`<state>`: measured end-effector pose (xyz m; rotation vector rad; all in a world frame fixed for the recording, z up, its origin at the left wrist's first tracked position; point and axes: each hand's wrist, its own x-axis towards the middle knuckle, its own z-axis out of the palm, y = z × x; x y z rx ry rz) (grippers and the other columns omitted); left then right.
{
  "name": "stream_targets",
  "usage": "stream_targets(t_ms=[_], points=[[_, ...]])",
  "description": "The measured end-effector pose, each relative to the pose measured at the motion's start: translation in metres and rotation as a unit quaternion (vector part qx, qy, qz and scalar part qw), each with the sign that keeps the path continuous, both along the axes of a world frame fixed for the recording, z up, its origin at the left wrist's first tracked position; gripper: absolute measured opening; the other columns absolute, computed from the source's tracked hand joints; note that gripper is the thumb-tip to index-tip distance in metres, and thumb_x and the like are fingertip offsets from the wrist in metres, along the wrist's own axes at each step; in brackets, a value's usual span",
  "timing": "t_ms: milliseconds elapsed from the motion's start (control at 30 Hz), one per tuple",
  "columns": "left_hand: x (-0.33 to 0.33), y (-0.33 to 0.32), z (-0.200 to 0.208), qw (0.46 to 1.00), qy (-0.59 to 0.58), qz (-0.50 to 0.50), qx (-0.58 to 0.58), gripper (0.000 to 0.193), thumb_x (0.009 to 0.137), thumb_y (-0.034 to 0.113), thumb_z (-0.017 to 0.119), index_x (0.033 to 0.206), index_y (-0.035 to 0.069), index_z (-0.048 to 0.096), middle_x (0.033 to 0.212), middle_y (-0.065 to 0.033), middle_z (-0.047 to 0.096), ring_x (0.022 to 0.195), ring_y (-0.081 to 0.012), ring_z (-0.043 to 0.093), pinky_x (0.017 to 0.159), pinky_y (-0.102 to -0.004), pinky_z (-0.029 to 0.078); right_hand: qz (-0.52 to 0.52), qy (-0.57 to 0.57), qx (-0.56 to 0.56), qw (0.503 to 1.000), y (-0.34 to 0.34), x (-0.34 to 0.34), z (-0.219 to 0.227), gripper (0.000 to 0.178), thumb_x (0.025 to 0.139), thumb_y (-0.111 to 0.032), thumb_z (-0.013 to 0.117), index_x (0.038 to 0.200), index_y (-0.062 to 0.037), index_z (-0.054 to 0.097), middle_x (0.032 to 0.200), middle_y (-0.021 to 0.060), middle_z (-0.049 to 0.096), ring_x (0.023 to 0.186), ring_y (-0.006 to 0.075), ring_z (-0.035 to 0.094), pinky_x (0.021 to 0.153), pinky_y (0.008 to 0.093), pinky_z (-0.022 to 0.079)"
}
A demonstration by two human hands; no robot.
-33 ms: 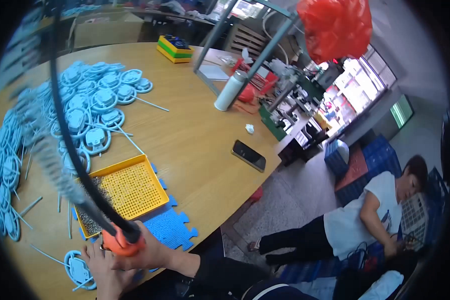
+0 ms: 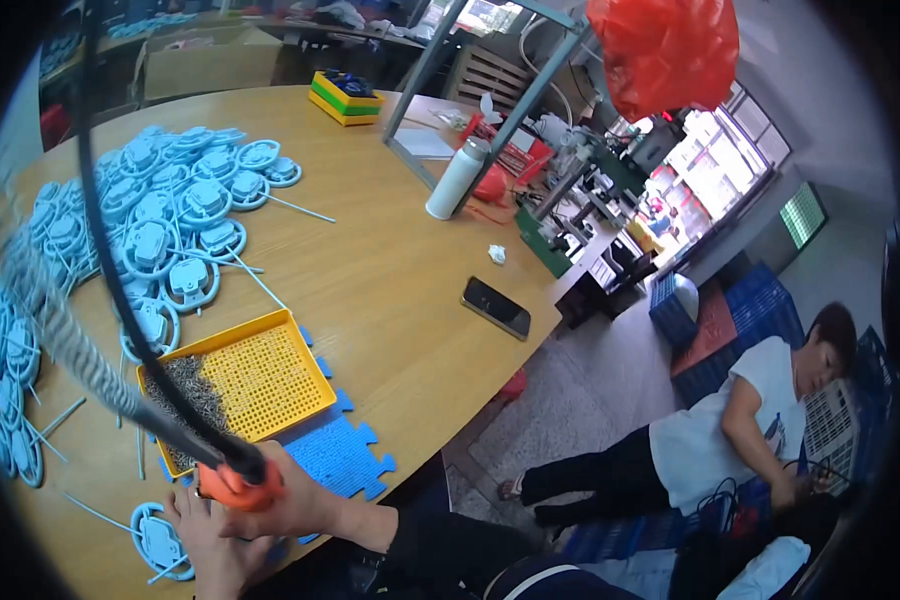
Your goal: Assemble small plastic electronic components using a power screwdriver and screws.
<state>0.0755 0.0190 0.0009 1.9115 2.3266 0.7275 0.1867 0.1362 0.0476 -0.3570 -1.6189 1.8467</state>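
Note:
My right hand (image 2: pixel 305 508) is wrapped round an orange-red power screwdriver (image 2: pixel 242 488), with a black cable and a coiled spring running up from its top. The tool's tip is hidden behind the hands. Just left of the tool, my left hand (image 2: pixel 208 545) has its fingers bent together; what they hold cannot be made out. Beside those fingers lies a light-blue ring-shaped plastic part (image 2: pixel 162 542) with a flat centre piece and a thin strip. A yellow perforated tray (image 2: pixel 270 375) stands beyond my hands, small dark screws (image 2: pixel 185 400) heaped at its left side.
Many more light-blue ring parts (image 2: pixel 155 245) are piled at the left. A blue foam mat (image 2: pixel 340 455) lies under the tray. Farther right are a phone (image 2: pixel 497 308), white bottle (image 2: pixel 458 180) and metal frame (image 2: pixel 515 125). A seated person (image 2: pixel 730 430) works at the right.
The coiled spring and black cable have swung left, and the screwdriver has shifted slightly left and down with my right hand. The ring part beside my left hand stays in place.

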Motion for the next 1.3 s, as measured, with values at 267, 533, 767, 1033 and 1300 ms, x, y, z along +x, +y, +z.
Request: stream_targets(t_ms=[267,533,767,1033,1300], points=[[-0.013,-0.015,0.034,1.0,-0.02,-0.003,-0.021,0.065,0.057,0.036,0.082,0.111,0.007,0.06,0.115,-0.0188,0.052,0.11,-0.0369,0.049,0.105,-0.0586,0.025,0.021,0.167,-0.034,0.985,0.03,0.02,0.009,0.041,0.082,-0.041,0.074,0.092,-0.0053,0.056,0.076,0.0045,0.06,0.069,0.0163,0.06,0.06,0.0307,0.05],[-0.157,-0.09,0.019,0.967,0.123,0.214,-0.057,0.073,0.058,0.016,0.078,0.126,0.004,0.052,0.127,-0.0187,0.05,0.116,-0.0386,0.045,0.098,-0.0478,0.036,-0.111,0.123,0.015,0.986,0.095,0.017,0.002,0.049,0.08,-0.048,0.074,0.097,-0.0075,0.052,0.07,0.0039,0.053,0.061,0.0164,0.053,0.056,0.0297,0.045],[-0.102,-0.073,0.043,0.984,-0.047,-0.041,-0.164,0.078,0.061,0.02,0.082,0.131,0.006,0.05,0.135,-0.0155,0.048,0.133,-0.0389,0.038,0.109,-0.0566,0.026,-0.111,0.11,0.001,0.988,0.103,0.012,-0.014,0.051,0.078,-0.048,0.077,0.097,-0.0077,0.053,0.07,0.0049,0.054,0.06,0.0171,0.053,0.055,0.0306,0.045],[-0.102,-0.054,0.027,0.987,-0.1,-0.032,-0.12,0.064,0.06,0.021,0.083,0.118,0.007,0.059,0.11,-0.0134,0.054,0.1,-0.034,0.052,0.095,-0.052,0.038,-0.089,0.12,-0.011,0.989,0.111,0.01,-0.027,0.045,0.078,-0.042,0.078,0.094,-0.007,0.054,0.069,0.005,0.055,0.059,0.0169,0.054,0.054,0.0299,0.046],[-0.086,-0.045,0.012,0.987,-0.064,-0.138,-0.045,0.058,0.065,0.03,0.082,0.116,0.011,0.062,0.106,-0.0115,0.055,0.102,-0.032,0.053,0.098,-0.0506,0.038,-0.118,0.113,0.001,0.987,0.105,0.009,-0.022,0.048,0.078,-0.046,0.077,0.094,-0.007,0.053,0.069,0.0048,0.054,0.059,0.0166,0.053,0.054,0.0301,0.046]])
